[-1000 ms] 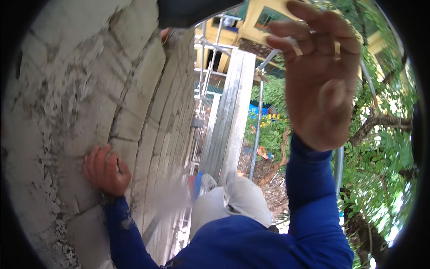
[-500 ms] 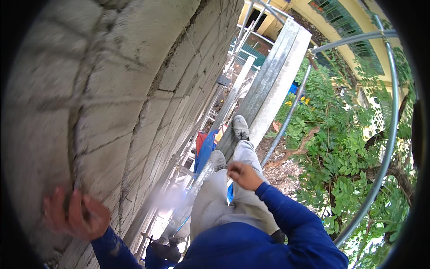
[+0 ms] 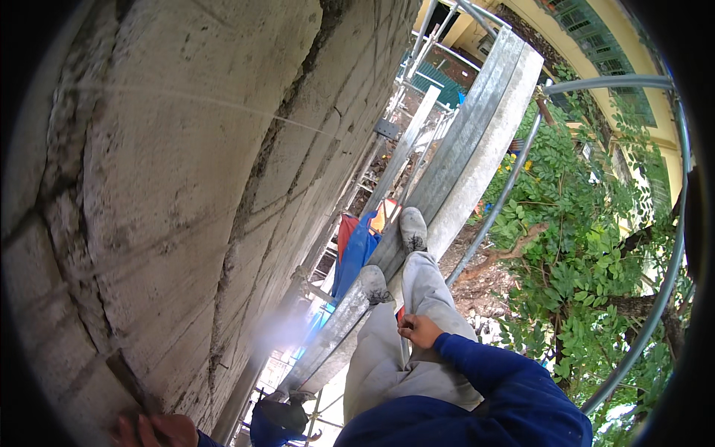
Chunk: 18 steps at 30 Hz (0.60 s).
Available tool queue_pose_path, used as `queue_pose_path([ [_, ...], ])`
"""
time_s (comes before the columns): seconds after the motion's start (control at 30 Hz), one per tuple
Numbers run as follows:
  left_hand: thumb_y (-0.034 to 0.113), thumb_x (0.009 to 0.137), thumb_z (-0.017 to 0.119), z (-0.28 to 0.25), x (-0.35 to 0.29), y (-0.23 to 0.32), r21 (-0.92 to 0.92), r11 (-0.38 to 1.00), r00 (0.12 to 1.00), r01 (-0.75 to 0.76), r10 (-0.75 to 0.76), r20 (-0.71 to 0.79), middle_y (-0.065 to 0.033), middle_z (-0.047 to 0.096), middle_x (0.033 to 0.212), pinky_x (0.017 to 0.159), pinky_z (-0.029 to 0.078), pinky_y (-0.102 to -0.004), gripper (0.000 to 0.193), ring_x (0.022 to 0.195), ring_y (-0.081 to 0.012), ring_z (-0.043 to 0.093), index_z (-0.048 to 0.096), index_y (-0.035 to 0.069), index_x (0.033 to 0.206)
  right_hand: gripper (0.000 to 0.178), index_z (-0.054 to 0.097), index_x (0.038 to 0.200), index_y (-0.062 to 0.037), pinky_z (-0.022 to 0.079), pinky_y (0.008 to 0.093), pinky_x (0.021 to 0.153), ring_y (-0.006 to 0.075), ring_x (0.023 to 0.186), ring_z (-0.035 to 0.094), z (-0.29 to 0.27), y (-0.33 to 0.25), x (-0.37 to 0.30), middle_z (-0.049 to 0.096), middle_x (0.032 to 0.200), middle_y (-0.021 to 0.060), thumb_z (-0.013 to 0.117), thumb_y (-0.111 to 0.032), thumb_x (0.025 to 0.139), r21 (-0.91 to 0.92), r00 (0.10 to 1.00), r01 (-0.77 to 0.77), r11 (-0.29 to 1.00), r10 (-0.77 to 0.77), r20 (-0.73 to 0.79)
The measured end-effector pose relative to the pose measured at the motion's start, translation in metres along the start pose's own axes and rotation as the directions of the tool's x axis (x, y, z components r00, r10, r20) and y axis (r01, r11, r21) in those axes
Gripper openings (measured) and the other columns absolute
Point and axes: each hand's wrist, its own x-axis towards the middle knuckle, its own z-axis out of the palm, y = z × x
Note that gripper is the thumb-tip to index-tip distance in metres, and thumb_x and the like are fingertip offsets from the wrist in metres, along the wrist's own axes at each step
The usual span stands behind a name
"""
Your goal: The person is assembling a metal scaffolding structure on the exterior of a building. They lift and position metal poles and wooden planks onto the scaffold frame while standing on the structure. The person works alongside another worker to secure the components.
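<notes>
My left hand (image 3: 158, 430) is low at the left edge of the head view, by the concrete block wall (image 3: 171, 194). It is partly cut off and dim; its fingers look loosely apart, with nothing visible in them. I cannot tell whether they touch the wall. My right hand (image 3: 419, 330) is closed in front of my thigh, above the grey trousers (image 3: 428, 290). Whatever its fingers hold, if anything, is hidden. A thin pale line (image 3: 223, 106) runs across the upper wall face.
My shoes stand on narrow metal scaffold planks (image 3: 458, 134), high above the ground. A curved guard rail (image 3: 655, 320) and leafy branches (image 3: 566, 238) lie to the right. Blue and red cloth (image 3: 356, 249) hangs beside the planks. Another person (image 3: 279, 422) is below at the lower left.
My left hand has dropped down along the wall toward the lower edge. My right hand stays closed and sits slightly lower and farther right. The view has shifted.
</notes>
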Motion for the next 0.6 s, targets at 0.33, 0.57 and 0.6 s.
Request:
queue_pose_path([
  [0.33, 0.041, 0.099, 0.067, 0.003, 0.007, 0.001, 0.075, 0.997, 1.0, -0.022, 0.02, 0.024, -0.0028, 0.066, 0.096, 0.09, 0.04, -0.0456, 0.027, 0.094, -0.0246, 0.055, 0.066, 0.018, 0.085, 0.031, 0.07, 0.108, -0.0026, 0.055, 0.0424, 0.086, 0.0331, 0.098, 0.073, -0.01, -0.004, 0.01, 0.075, 0.101, 0.0168, 0.068, -0.03, 0.094, -0.012, 0.999, -0.014, 1.0, 0.014, 0.029],
  [0.57, 0.041, 0.1, 0.066, 0.005, 0.009, 0.002, 0.107, 0.994, 1.0, -0.008, 0.006, 0.02, -0.0021, 0.063, 0.094, 0.087, 0.041, -0.0432, 0.029, 0.093, -0.0251, 0.053, 0.066, 0.018, 0.083, 0.031, 0.069, 0.111, -0.0025, 0.056, 0.0392, 0.086, 0.0292, 0.095, 0.073, -0.024, -0.011, 0.017, 0.076, 0.101, 0.0147, 0.068, -0.03, 0.097, -0.034, 0.996, -0.04, 0.999, 0.043, 0.08],
  [0.6, 0.042, 0.1, 0.066, 0.007, 0.01, 0.003, 0.097, 0.995, 1.0, 0.003, -0.005, 0.012, -0.0014, 0.063, 0.094, 0.088, 0.04, -0.0434, 0.03, 0.093, -0.025, 0.052, 0.066, 0.019, 0.081, 0.031, 0.069, 0.111, -0.0028, 0.056, 0.0391, 0.086, 0.0291, 0.095, 0.073, -0.027, -0.014, 0.016, 0.076, 0.1, 0.0146, 0.068, -0.03, 0.097, -0.051, 0.995, -0.044, 0.998, 0.048, 0.087],
])
